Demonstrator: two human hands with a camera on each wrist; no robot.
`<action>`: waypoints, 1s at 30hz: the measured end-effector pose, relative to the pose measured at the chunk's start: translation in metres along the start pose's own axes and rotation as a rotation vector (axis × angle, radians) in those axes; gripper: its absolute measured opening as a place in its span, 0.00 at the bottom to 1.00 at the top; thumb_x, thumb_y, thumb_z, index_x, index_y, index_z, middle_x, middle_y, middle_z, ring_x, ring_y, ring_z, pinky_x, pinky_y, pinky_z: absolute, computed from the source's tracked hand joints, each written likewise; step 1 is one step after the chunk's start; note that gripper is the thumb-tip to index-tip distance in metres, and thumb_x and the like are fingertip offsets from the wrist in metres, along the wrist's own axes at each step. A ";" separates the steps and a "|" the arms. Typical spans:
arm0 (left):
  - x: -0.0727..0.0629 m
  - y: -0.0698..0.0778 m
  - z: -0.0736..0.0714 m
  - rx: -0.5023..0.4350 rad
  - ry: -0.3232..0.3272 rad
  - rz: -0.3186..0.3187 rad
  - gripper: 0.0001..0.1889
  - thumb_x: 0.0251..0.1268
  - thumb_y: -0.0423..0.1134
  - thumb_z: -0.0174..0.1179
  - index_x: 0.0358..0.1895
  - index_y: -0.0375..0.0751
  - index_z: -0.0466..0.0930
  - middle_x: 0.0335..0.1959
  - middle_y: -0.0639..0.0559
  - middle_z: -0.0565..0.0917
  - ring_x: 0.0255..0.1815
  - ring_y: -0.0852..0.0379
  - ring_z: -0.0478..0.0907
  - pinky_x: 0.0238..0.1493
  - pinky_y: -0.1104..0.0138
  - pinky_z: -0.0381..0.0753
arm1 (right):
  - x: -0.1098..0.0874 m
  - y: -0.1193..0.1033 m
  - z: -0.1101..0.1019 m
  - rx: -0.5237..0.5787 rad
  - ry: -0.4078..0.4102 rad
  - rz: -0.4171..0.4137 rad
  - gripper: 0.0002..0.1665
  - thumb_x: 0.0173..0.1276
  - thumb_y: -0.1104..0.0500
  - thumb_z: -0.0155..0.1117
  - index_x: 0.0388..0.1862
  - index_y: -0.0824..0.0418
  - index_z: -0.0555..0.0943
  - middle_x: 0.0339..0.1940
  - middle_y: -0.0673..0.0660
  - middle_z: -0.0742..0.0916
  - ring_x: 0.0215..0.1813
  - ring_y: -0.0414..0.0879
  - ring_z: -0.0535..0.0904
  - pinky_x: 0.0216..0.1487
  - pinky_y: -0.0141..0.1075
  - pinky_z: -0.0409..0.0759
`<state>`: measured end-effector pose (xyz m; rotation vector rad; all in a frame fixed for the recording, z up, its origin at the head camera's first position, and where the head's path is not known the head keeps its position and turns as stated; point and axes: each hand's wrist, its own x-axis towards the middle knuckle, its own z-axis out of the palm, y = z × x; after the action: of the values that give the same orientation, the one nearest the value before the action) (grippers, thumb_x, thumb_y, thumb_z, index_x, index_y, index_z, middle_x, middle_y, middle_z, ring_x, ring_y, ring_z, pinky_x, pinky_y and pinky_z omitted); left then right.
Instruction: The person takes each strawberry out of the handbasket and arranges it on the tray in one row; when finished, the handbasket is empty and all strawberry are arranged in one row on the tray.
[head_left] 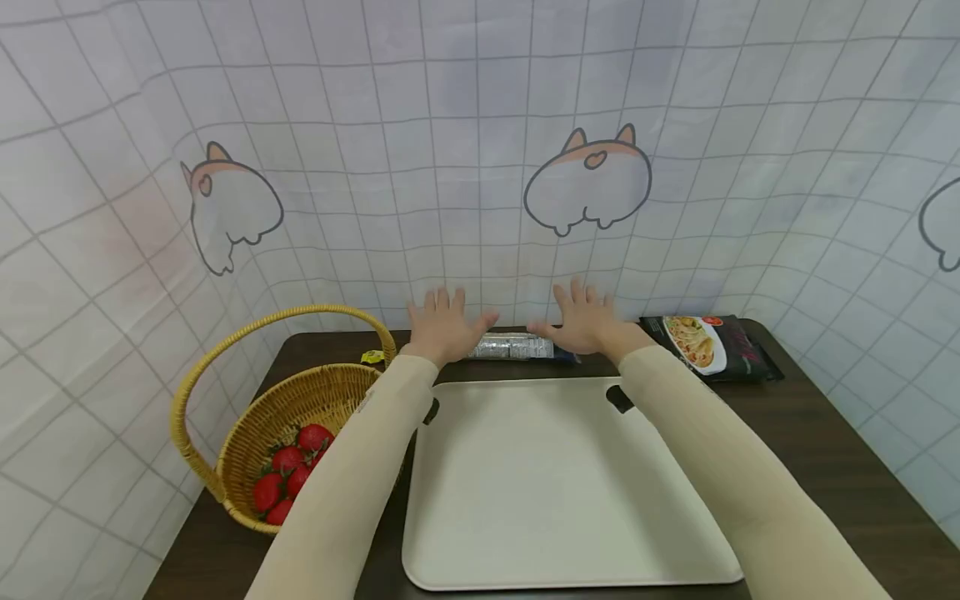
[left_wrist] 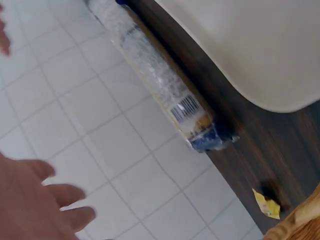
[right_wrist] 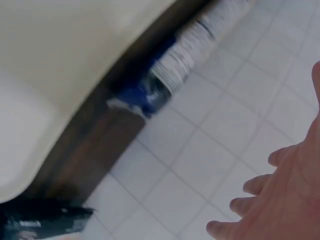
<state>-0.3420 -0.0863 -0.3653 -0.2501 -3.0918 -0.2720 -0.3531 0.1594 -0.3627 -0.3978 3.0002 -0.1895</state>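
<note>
Both arms reach forward over a cream tray (head_left: 555, 483). My left hand (head_left: 444, 327) is held up with fingers spread, and nothing is in it. To its right my right hand (head_left: 581, 321) is raised the same way, also holding nothing. Behind and below the hands, a long packet in blue and silvery wrapping (head_left: 513, 346) lies along the table's back edge. In the left wrist view the packet (left_wrist: 155, 75) shows a barcode and stays apart from the left fingers. The right wrist view shows its blue end (right_wrist: 150, 92), with the right hand (right_wrist: 285, 195) clear of it.
A wicker basket (head_left: 243, 417) with a tall handle holds several red strawberries (head_left: 288, 471) at the left. A small yellow wrapper (head_left: 372, 357) lies behind it. On the back right sits a black food packet (head_left: 708, 346). A white gridded curtain (head_left: 465, 167) hangs behind the dark table (head_left: 847, 467).
</note>
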 end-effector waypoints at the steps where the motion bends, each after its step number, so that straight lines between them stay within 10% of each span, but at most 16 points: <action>1: -0.003 -0.001 0.001 -0.006 -0.011 0.010 0.50 0.65 0.77 0.26 0.79 0.42 0.46 0.78 0.35 0.50 0.78 0.37 0.42 0.70 0.36 0.36 | -0.003 0.001 0.004 -0.004 -0.004 -0.009 0.61 0.65 0.20 0.35 0.80 0.61 0.41 0.79 0.70 0.44 0.77 0.70 0.41 0.70 0.67 0.37; 13: -0.077 -0.012 0.006 -0.205 -0.100 0.129 0.33 0.71 0.62 0.50 0.70 0.43 0.70 0.68 0.45 0.73 0.71 0.43 0.64 0.68 0.45 0.60 | -0.043 0.002 0.063 0.199 0.042 -0.210 0.40 0.72 0.41 0.57 0.74 0.61 0.65 0.70 0.62 0.74 0.69 0.59 0.69 0.65 0.55 0.67; 30: -0.153 -0.055 -0.003 -0.597 0.282 0.036 0.19 0.73 0.50 0.54 0.58 0.45 0.80 0.57 0.45 0.81 0.50 0.43 0.78 0.54 0.46 0.75 | -0.080 -0.043 0.112 0.528 0.103 -0.302 0.23 0.72 0.51 0.60 0.62 0.61 0.78 0.61 0.53 0.82 0.59 0.56 0.79 0.59 0.50 0.74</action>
<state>-0.2002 -0.1637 -0.3785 -0.2482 -2.6467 -1.1186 -0.2518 0.1269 -0.4601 -0.7863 2.8065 -1.0220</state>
